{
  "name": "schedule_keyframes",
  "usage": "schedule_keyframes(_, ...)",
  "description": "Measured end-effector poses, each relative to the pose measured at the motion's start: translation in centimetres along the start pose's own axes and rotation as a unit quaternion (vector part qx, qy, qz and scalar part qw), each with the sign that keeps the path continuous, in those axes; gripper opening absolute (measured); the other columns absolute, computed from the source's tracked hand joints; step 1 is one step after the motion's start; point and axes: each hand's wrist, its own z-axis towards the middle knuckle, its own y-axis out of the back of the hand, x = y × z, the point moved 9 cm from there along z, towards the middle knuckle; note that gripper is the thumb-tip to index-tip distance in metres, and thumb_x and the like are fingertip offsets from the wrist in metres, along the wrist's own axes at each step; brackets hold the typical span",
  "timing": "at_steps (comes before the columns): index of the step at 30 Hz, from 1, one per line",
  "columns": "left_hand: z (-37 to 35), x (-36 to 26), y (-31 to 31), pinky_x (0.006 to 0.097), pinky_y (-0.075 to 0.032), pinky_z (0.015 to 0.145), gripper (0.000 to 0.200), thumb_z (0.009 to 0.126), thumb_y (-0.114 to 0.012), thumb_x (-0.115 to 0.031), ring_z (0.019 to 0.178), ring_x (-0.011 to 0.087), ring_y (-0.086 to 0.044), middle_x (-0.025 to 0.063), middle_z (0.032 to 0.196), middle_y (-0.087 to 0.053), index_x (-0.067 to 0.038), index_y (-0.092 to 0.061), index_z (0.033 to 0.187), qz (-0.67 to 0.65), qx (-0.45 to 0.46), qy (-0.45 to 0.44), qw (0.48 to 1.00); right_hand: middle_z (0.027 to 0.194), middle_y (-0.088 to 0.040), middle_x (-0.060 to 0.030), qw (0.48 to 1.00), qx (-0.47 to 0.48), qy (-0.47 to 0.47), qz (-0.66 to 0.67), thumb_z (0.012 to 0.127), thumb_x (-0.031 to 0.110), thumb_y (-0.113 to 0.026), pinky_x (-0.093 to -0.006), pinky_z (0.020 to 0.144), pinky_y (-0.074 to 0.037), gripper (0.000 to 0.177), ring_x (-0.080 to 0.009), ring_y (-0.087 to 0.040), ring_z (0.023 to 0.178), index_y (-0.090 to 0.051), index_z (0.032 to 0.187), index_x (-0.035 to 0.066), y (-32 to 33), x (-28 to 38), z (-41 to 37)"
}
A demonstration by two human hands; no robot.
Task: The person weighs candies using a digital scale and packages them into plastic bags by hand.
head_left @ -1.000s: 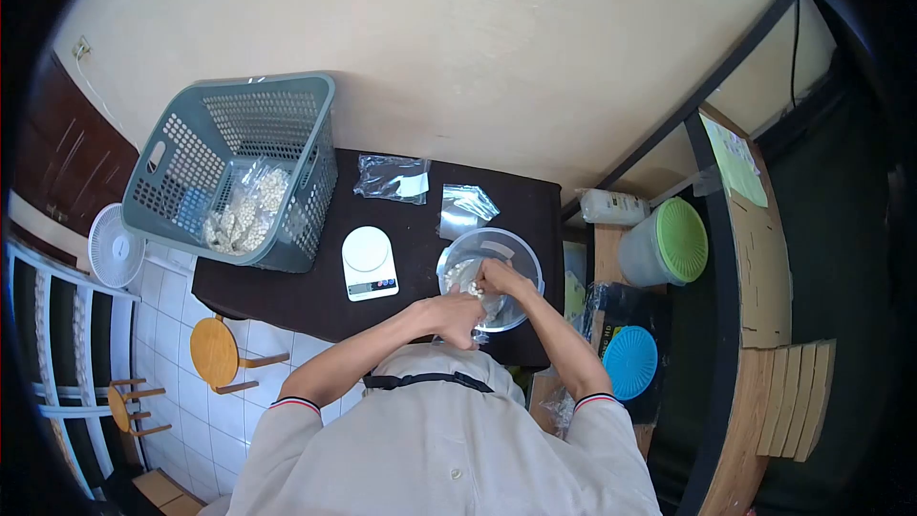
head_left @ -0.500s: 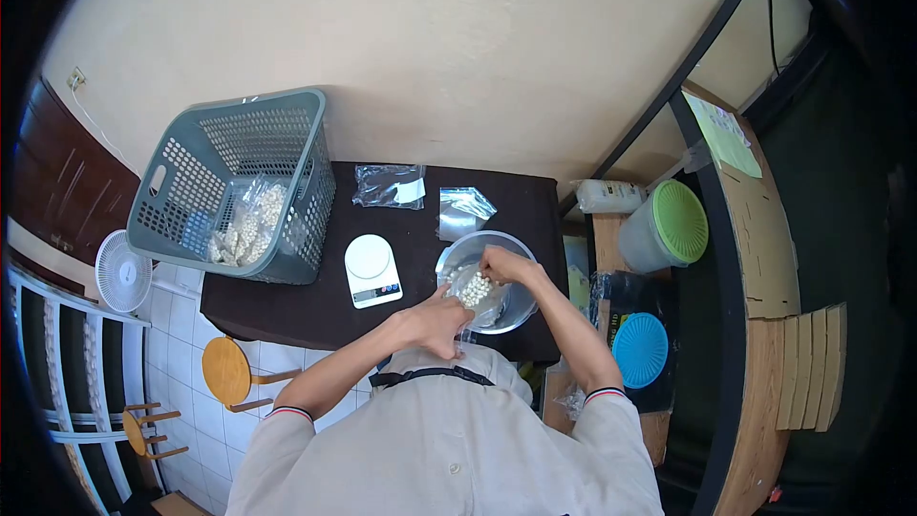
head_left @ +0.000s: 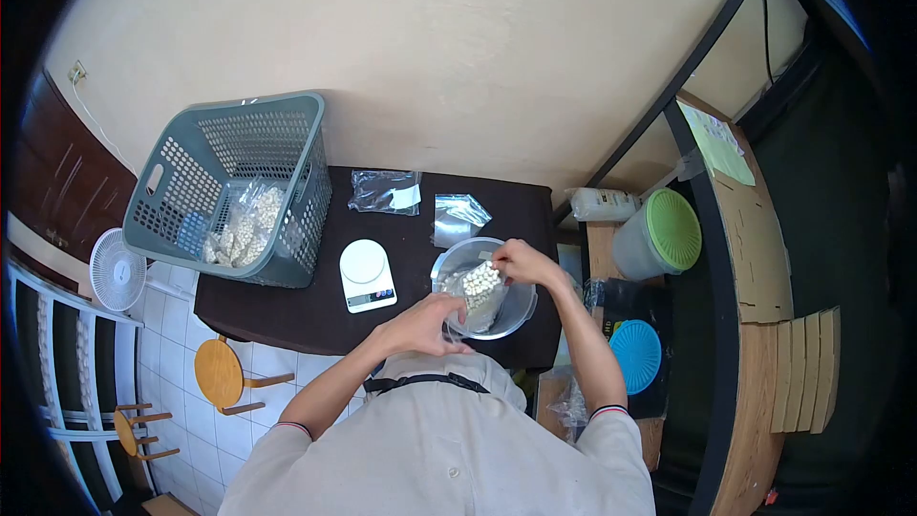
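Observation:
A clear plastic bag of small round white pieces (head_left: pixel 480 279) is tilted over a translucent basin (head_left: pixel 524 311) near the table's front edge. My right hand (head_left: pixel 523 264) has its fingers closed at the upper right corner of the bag, over the basin's far rim. On the near left side, my left hand (head_left: pixel 428 324) curls around the bag's lower edge, its thumb and fingers at the basin's rim. Clear plastic shows below the left fingers. Just left of the basin lies a white kitchen scale (head_left: pixel 369 275) with nothing on its round plate.
A grey-green laundry basket (head_left: pixel 304 229) with filled bags (head_left: pixel 250 227) stands at the left on the dark table. Behind the scale lie a pack of clear bags (head_left: pixel 385 192) and a silvery sheet (head_left: pixel 459 219). A green-lidded tub (head_left: pixel 642 244) and blue lid (head_left: pixel 636 355) are at the right.
My right hand has risen slightly up and right from inside the basin to the bag's upper corner. The bag has lifted and shows more white pieces. My left hand stays beside it.

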Motion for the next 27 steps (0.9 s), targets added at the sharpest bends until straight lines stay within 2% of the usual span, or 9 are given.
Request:
schedule_keyframes(1, 0.0, 0.3, 0.8, 0.0472, -0.051, 0.097, 0.045, 0.074, -0.090, -0.031, 0.095, 0.0335, -0.069, 0.0161, 0.092, -0.068, -0.003, -0.059, 0.091, -0.036, -0.050, 0.031, 0.998, 0.074, -0.069, -0.0140, 1.000, -0.006, -0.004, -0.005, 0.097, 0.007, -0.061, -0.0363, 0.062, -0.061, 0.021, -0.0207, -0.071, 0.066, -0.069, 0.095, -0.012, 0.8, 0.7, -0.5)
schedule_keyframes(2, 0.3, 0.4, 0.8, 0.0472, -0.051, 0.097, 0.045, 0.074, -0.090, -0.031, 0.095, 0.0335, -0.069, 0.0161, 0.092, -0.068, -0.003, -0.059, 0.091, -0.037, -0.051, 0.032, 0.998, 0.073, -0.069, -0.0147, 1.000, -0.013, 0.006, -0.021, 0.097, 0.007, -0.061, -0.0355, 0.061, -0.060, 0.021, -0.0207, -0.071, 0.065, -0.069, 0.094, -0.012, 1.7, 1.7, -1.0)
schedule_keyframes(4, 0.7, 1.0, 2.0, 0.0425, -0.055, 0.079, 0.050, 0.073, -0.092, -0.031, 0.089, 0.0348, -0.071, 0.0185, 0.088, -0.069, -0.001, -0.059, 0.096, -0.041, -0.123, 0.050, 0.990, 0.073, -0.069, -0.0146, 1.000, -0.025, 0.002, -0.006, 0.097, 0.007, -0.061, -0.0354, 0.060, -0.059, 0.021, -0.0207, -0.071, 0.064, -0.069, 0.093, -0.012, 3.5, 3.8, -2.4)
schedule_keyframes(7, 1.2, 1.1, 3.0, 0.0418, -0.055, 0.080, 0.053, 0.072, -0.093, -0.034, 0.087, 0.0335, -0.071, 0.0187, 0.084, -0.068, -0.002, -0.059, 0.096, 0.005, -0.204, 0.092, 0.975, 0.065, -0.066, -0.0208, 0.998, -0.056, 0.019, 0.012, 0.094, 0.008, -0.059, -0.0394, 0.057, -0.056, 0.023, -0.0229, -0.073, 0.061, -0.069, 0.089, -0.012, 5.4, 7.3, -4.2)
schedule_keyframes(11, 1.5, -1.9, 4.7, 0.0458, -0.048, 0.076, 0.057, 0.066, -0.094, -0.036, 0.081, 0.0354, -0.065, 0.0150, 0.085, -0.065, -0.003, -0.057, 0.095, 0.118, -0.313, 0.032, 0.942, 0.072, -0.069, -0.0261, 0.995, -0.062, -0.025, -0.068, 0.089, 0.010, -0.061, -0.0463, 0.065, -0.057, 0.024, -0.0379, -0.074, 0.071, -0.071, 0.089, -0.012, 5.6, 9.2, -5.7)
schedule_keyframes(15, 2.0, -2.9, 4.6, 0.0436, -0.046, 0.079, 0.055, 0.065, -0.092, -0.033, 0.084, 0.0350, -0.063, 0.0156, 0.088, -0.064, -0.003, -0.057, 0.096, 0.162, -0.328, -0.004, 0.931, 0.082, -0.069, -0.0313, 0.973, -0.155, -0.022, -0.170, 0.082, 0.012, -0.064, -0.0549, 0.075, -0.057, 0.023, -0.0496, -0.070, 0.085, -0.072, 0.083, -0.009, 5.7, 9.3, -6.6)
schedule_keyframes(20, 3.5, -3.7, 3.4, 0.0441, -0.045, 0.085, 0.050, 0.059, -0.085, -0.023, 0.090, 0.0352, -0.062, 0.0183, 0.091, -0.064, -0.001, -0.057, 0.095, 0.249, -0.309, -0.002, 0.918, 0.081, -0.068, -0.0305, 0.950, -0.190, -0.054, -0.242, 0.086, 0.014, -0.066, -0.0560, 0.074, -0.057, 0.021, -0.0485, -0.069, 0.080, -0.074, 0.082, -0.005, 4.3, 11.3, -7.6)
schedule_keyframes(22, 4.0, -4.2, 3.6, 0.0448, -0.045, 0.086, 0.050, 0.058, -0.083, -0.022, 0.090, 0.0353, -0.062, 0.0181, 0.092, -0.063, 0.000, -0.057, 0.095, 0.252, -0.305, 0.000, 0.918, 0.078, -0.068, -0.0300, 0.932, -0.238, -0.064, -0.266, 0.085, 0.016, -0.069, -0.0549, 0.075, -0.058, 0.022, -0.0484, -0.070, 0.079, -0.073, 0.078, -0.004, 4.7, 11.9, -8.1)
schedule_keyframes(27, 5.2, -4.1, 3.0, 0.0449, -0.046, 0.086, 0.049, 0.059, -0.082, -0.020, 0.091, 0.0356, -0.061, 0.0178, 0.091, -0.062, 0.000, -0.056, 0.096, 0.252, -0.307, -0.023, 0.917, 0.075, -0.067, -0.0312, 0.932, -0.238, -0.040, -0.270, 0.082, 0.012, -0.070, -0.0547, 0.071, -0.059, 0.017, -0.0481, -0.070, 0.075, -0.073, 0.077, -0.004, 3.6, 12.1, -7.9)
